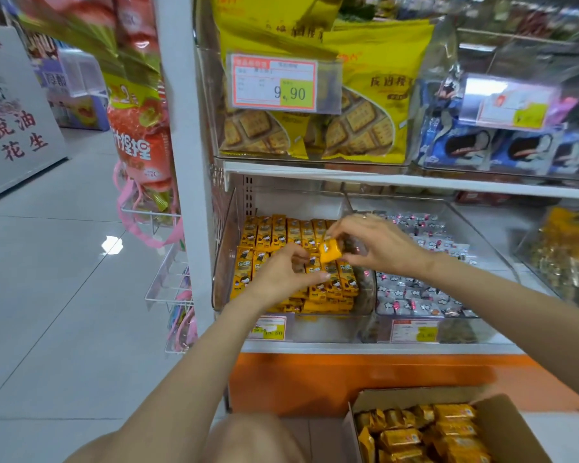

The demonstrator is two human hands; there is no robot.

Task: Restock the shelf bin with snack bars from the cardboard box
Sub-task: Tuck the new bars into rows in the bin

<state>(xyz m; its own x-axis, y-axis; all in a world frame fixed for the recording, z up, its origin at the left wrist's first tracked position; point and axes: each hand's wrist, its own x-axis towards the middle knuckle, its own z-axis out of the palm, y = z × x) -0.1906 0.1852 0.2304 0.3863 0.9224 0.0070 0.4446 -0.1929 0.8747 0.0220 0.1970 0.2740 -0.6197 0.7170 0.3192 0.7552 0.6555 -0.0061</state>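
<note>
Two white shelves and a tiled floor, all stocked.
On the lower shelf [348, 347], side by side: left clear bin [226, 248] with rows of yellow snack bars [274, 235], right clear bin [488, 248] of silver-wrapped sweets [411, 295]. On the upper shelf [415, 182], yellow cracker bags [365, 128] and blue biscuit packs [465, 145] in clear tubs [211, 135]. On the floor [64, 279], open cardboard box [508, 426] of yellow-wrapped bars [432, 432].

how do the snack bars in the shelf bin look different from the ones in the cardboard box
The bars in the bin are packed in tidy rows; the bars in the box lie loose at mixed angles. The bin bars show a cartoon print; the box bars show mostly plain shiny yellow wrap. The bin bars sit in a clear shelf bin, the box bars in a brown cardboard box lower down. Both lots are yellow-wrapped.
</note>
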